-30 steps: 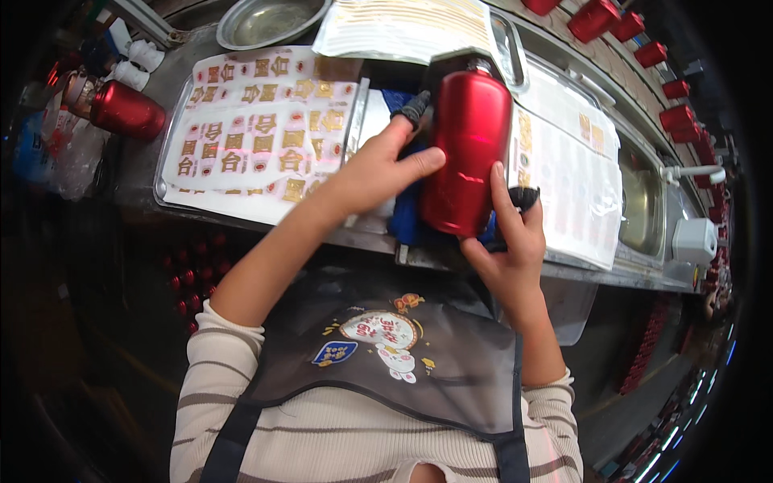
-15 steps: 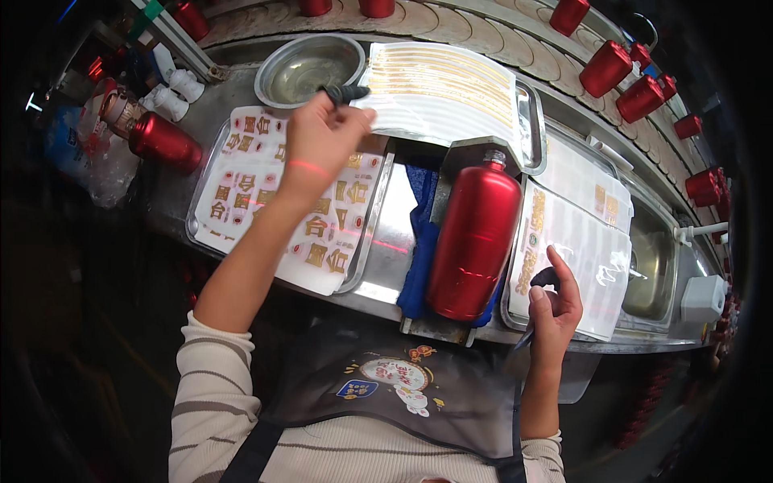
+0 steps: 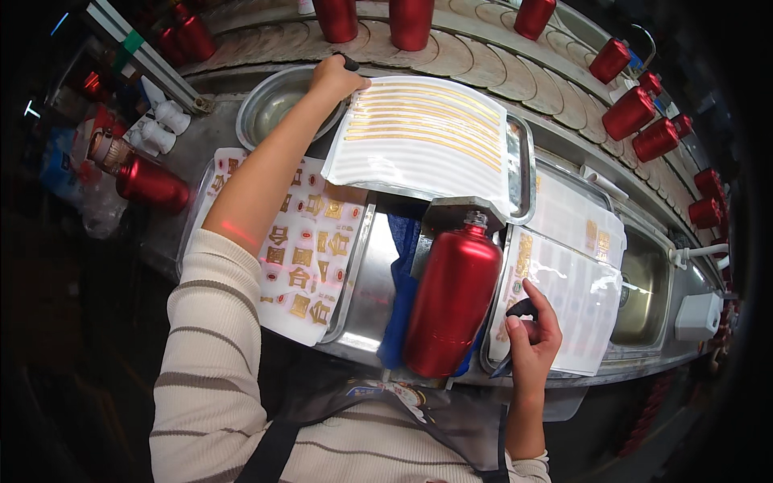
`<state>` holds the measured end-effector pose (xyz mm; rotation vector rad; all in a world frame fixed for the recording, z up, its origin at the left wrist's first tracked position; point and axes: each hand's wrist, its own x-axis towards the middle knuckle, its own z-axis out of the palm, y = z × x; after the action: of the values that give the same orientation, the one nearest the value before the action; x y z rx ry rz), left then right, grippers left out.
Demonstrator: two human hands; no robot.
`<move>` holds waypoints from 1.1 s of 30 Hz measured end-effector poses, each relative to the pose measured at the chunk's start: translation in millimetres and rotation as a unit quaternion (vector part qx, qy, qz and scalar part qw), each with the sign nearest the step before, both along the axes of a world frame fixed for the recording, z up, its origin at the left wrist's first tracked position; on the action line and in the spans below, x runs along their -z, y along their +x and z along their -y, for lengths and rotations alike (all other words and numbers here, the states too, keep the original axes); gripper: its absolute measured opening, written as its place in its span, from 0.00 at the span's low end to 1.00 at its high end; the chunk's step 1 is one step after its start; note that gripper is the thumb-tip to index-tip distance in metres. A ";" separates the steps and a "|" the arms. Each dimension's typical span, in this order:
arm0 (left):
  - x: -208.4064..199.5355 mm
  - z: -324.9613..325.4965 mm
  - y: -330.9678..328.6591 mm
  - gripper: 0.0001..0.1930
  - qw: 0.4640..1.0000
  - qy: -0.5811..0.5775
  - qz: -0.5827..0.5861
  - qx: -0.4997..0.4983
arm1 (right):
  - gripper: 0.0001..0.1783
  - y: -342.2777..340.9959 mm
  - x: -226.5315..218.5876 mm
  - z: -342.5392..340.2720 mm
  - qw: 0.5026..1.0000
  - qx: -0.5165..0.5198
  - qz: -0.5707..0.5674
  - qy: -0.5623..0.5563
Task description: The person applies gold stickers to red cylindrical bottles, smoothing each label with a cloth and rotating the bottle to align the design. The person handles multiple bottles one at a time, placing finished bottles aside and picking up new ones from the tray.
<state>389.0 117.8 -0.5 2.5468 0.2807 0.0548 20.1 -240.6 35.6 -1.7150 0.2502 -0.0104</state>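
My left hand (image 3: 336, 78) reaches to the far left corner of a white sheet with thin gold strips (image 3: 419, 121). Its fingertips are together at the sheet's edge; what they pinch is too small to make out. A black cover sits on one finger. Leaning in a holder lined with blue cloth (image 3: 398, 298) is a glossy red bottle (image 3: 455, 298) with a clear neck. Right of the bottle, my right hand (image 3: 535, 334) has its thumb and index finger raised, one finger in a black cover. A thin dark blue piece (image 3: 502, 367) is tucked in this hand, its kind unclear.
On the left a tray (image 3: 348, 278) holds a sheet of gold and red decals (image 3: 302, 253). A metal bowl (image 3: 256, 113) stands behind it. More decal sheets (image 3: 564, 298) lie right, beside a sink (image 3: 644, 298). Red bottles (image 3: 412, 20) stand along a conveyor (image 3: 475, 60).
My left hand has moved away from me, from above the decal tray to the corner of the gold-strip sheet. My right hand stays beside the bottle. The view has shifted slightly.
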 end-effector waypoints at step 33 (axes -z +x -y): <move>8.3 -16.7 18.7 0.11 0.971 -0.129 0.158 0.124 | 0.28 6.9 1.9 1.1 0.999 0.009 -0.036 -0.014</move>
<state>407.7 134.5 -8.8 2.2520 -0.1470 0.3035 27.0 -241.7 33.6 -1.7423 0.3191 0.0352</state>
